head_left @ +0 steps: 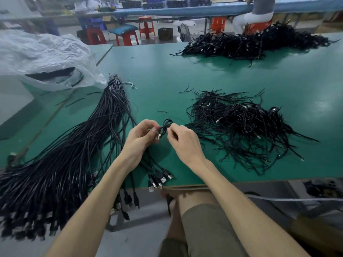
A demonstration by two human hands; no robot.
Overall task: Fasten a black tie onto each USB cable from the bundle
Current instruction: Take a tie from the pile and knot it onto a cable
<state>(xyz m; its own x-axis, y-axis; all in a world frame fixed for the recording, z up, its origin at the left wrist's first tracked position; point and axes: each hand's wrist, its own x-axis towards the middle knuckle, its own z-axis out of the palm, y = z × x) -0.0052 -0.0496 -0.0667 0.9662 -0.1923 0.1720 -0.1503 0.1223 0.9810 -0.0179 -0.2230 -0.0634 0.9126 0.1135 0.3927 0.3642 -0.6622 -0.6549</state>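
Pinching a small coiled USB cable (165,127) from both sides: left hand (142,138) and right hand (182,141), fingers curled, above the green table (157,71). Cable bundle (74,145) lies left; pile of ties (237,125) right (tie on coil not discernible).

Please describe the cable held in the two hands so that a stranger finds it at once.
On the green table, look between the long black cable bundle at left and the loose black pile at right. There the left hand and right hand pinch one small coiled black USB cable; only it is held.
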